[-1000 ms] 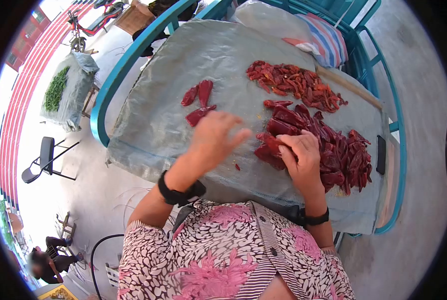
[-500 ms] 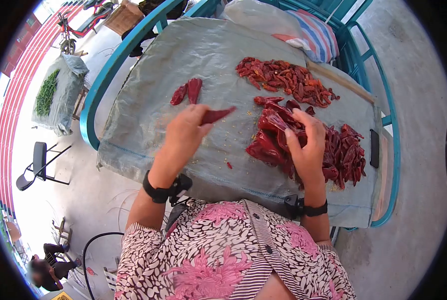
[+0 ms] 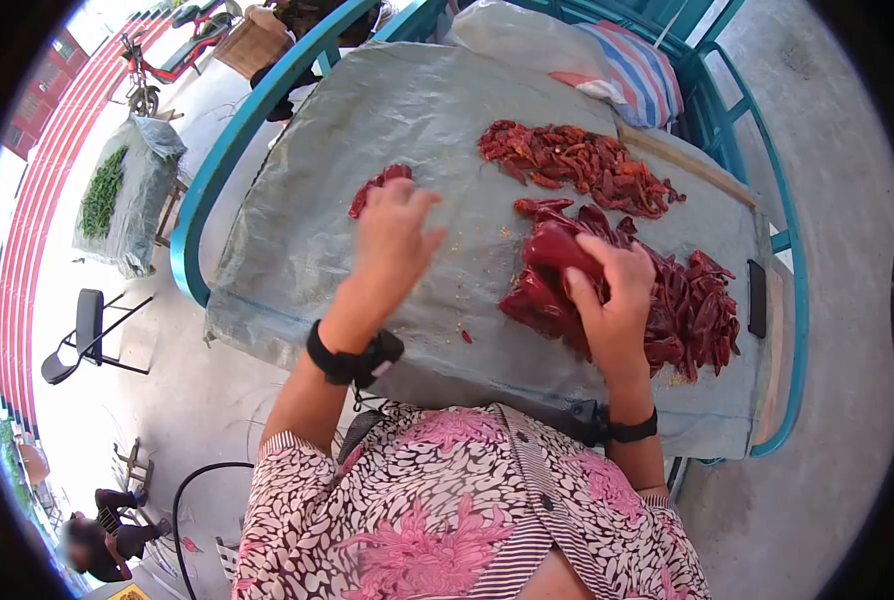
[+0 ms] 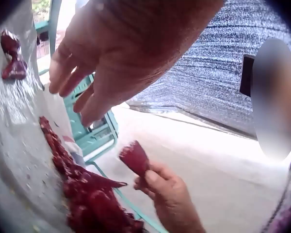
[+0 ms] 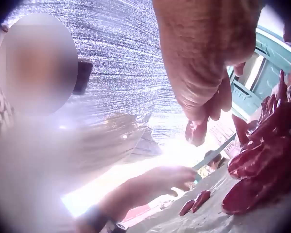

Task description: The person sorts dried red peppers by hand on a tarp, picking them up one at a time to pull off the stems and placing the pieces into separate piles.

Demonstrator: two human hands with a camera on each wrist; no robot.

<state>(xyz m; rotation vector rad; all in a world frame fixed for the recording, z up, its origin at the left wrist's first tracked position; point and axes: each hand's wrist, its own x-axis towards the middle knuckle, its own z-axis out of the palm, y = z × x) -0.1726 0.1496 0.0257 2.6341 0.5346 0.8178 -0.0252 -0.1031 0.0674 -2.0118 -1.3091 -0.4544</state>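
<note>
My left hand (image 3: 392, 240) hovers over the cloth at left, empty, its fingers loosely spread. Close by its fingertips lie two dark red dried peppers (image 3: 363, 200), partly covered by the hand in the head view. In the left wrist view they show as a small shiny pair (image 4: 13, 69). Between thumb and fingers, my right hand (image 3: 619, 305) pinches a wide dark red dried pepper (image 4: 136, 158) above the large pile. That pile of dark red peppers (image 3: 702, 320) spreads beneath and right of the right hand.
A second heap, of smaller orange-red dried peppers (image 3: 587, 165), lies farther back. The grey woven sheet (image 3: 297, 240) sits inside a teal metal frame (image 3: 195, 215). A dark phone-like slab (image 3: 757, 300) rests near the right edge, and a striped bag (image 3: 637, 75) at the back.
Half a second ago my left hand held a pepper; now it is empty, over the left pair. The third pepper is gone from that spot. My right hand now holds a pepper up over the pile.
</note>
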